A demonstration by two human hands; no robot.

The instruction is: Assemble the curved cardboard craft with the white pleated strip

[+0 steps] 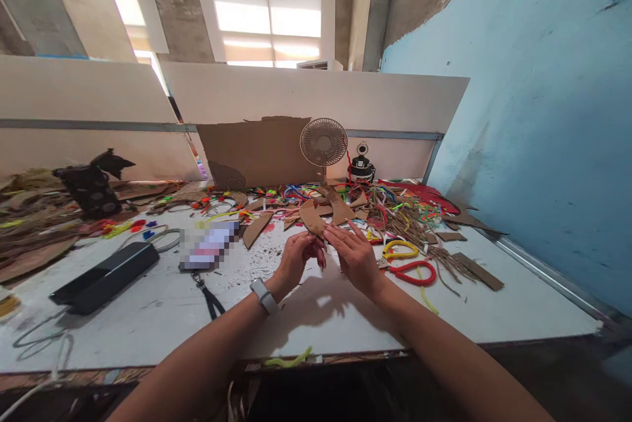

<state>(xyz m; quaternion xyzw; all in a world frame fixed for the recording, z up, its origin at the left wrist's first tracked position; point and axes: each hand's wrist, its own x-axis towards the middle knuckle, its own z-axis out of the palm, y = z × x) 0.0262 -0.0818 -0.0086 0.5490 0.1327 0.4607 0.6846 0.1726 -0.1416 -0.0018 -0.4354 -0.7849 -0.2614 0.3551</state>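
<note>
My left hand (297,259) and my right hand (355,256) meet above the middle of the white table (162,310). Both pinch a small brown cardboard piece (313,218) that sticks up from between the fingers. The left hand's fingers curl round its lower edge, and a white band sits on that wrist. My right hand's fingers lie along the piece's right side. More cardboard cut-outs (340,206) lie just behind the hands.
Red loop (413,272) and yellow loop (399,250) of pipe cleaner lie right of my hands. Black flat box (106,275) and a blurred card on a lanyard (207,245) sit left. Small fan (324,143), large cardboard sheet (257,149) and coloured scraps crowd the back.
</note>
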